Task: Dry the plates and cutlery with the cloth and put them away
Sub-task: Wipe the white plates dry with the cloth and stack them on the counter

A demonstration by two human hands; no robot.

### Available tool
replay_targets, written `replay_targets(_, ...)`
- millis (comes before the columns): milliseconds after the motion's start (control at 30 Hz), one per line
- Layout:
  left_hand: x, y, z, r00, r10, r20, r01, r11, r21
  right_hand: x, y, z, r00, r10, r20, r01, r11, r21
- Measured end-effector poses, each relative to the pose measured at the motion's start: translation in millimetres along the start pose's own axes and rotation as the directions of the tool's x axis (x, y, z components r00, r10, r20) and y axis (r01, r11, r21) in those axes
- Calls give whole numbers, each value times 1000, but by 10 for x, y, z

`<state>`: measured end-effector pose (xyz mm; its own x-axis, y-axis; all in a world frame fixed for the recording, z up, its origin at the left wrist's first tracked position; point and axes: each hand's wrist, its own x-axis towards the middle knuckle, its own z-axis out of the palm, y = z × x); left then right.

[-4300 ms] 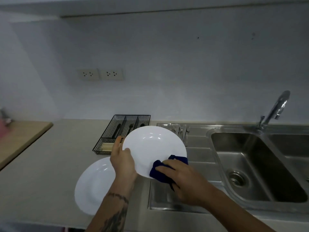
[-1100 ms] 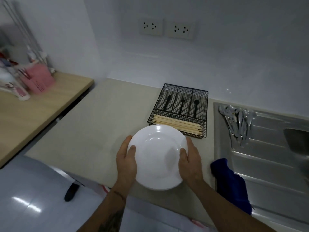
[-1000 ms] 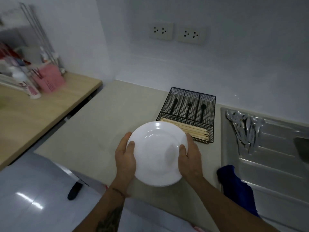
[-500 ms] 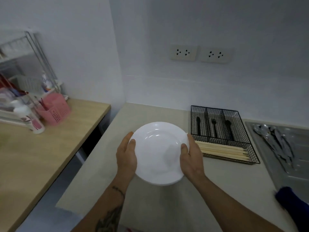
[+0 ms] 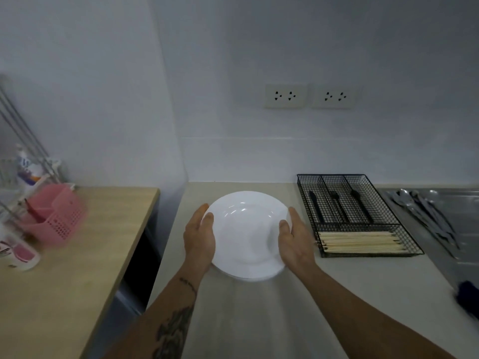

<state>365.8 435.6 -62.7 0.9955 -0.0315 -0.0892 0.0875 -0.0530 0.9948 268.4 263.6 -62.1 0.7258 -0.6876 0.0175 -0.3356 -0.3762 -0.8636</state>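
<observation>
A white plate [image 5: 246, 237] is held level over the beige counter [image 5: 259, 320], with what looks like a second plate rim just under it. My left hand [image 5: 199, 237] grips its left rim, thumb on top. My right hand [image 5: 294, 240] grips the right rim the same way. The blue cloth [image 5: 469, 299] lies at the far right edge, next to the steel draining board [image 5: 466, 229]. Several metal cutlery pieces [image 5: 427, 216] lie on that board.
A black wire cutlery tray [image 5: 355, 216] with dark utensils and wooden chopsticks stands right of the plate. Left, across a gap, a wooden table [image 5: 64, 268] carries a pink basket [image 5: 55, 213], bottles and a wire rack. Two wall sockets [image 5: 309, 95] sit above.
Both hands have carried the plate leftward along the counter, away from the sink. The cloth, which my right hand held earlier, lies on the counter's right edge.
</observation>
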Motion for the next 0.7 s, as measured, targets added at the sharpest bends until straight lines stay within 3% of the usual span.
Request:
replay_targets(233,542,-104,212,999,-2,34,-2,992,127,457,15,274,996,91,3,-91,996,-11)
replay_targets(700,1379,-539,673,999,-14,29,9,981,192,1305,293,741,982,190,9,-189,979,-81)
